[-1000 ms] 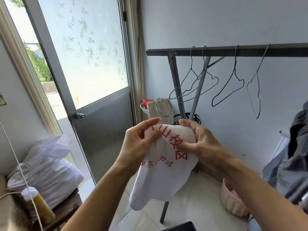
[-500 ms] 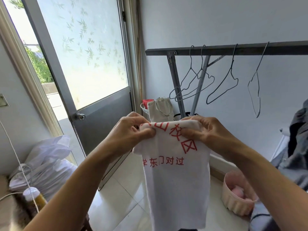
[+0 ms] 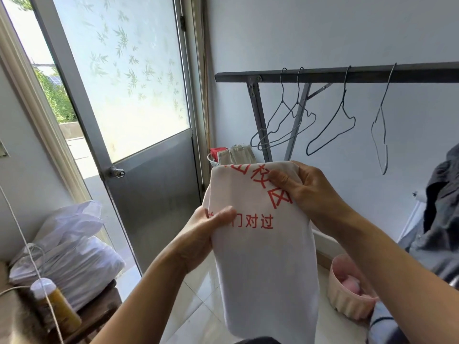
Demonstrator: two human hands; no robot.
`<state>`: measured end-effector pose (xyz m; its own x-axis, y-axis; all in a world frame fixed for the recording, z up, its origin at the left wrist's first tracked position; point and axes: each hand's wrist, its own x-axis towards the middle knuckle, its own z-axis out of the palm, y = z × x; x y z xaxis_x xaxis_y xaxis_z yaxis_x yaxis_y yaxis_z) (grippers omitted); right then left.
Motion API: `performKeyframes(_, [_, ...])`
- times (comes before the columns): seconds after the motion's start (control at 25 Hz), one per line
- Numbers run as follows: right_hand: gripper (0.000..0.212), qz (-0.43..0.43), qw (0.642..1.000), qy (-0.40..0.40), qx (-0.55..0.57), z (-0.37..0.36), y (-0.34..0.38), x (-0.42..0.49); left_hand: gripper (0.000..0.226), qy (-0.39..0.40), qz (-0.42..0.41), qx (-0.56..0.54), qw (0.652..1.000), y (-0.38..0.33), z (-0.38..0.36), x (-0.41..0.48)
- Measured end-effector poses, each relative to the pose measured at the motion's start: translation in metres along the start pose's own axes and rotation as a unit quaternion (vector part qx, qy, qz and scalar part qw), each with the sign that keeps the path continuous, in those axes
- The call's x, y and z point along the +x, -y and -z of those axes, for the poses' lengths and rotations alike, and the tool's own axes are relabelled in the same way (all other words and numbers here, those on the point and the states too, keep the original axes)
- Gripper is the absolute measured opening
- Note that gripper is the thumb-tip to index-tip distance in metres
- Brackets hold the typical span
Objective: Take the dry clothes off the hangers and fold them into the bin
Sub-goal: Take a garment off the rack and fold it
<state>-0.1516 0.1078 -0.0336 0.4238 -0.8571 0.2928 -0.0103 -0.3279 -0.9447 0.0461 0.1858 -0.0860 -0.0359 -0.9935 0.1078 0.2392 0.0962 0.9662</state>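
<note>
shirt: white shirt with red print hung mid-air, folded lengthwise, off the hangers, just left of the pink bin.
left hand: thumb and fingers pinched the left edge, mid-height.
right hand: fingers curled round the top right corner.
handling: looked light, soft and floppy; would sag wherever unsupported.
grip: top fold and side edges looked best.
</note>
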Motion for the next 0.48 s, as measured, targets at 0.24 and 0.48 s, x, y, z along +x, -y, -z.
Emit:
performKeyframes(0.24, [0.043,-0.061,0.992,-0.012,0.114,0.009,-0.005,0.001,0.035,-0.08,-0.018,0.037,0.996,-0.002,-0.013,0.006])
performKeyframes(0.48, [0.04,-0.181,0.961,0.073,0.198,0.008,-0.03,-0.017,0.032,-0.109,-0.017,0.098,0.989,-0.009,-0.017,0.015])
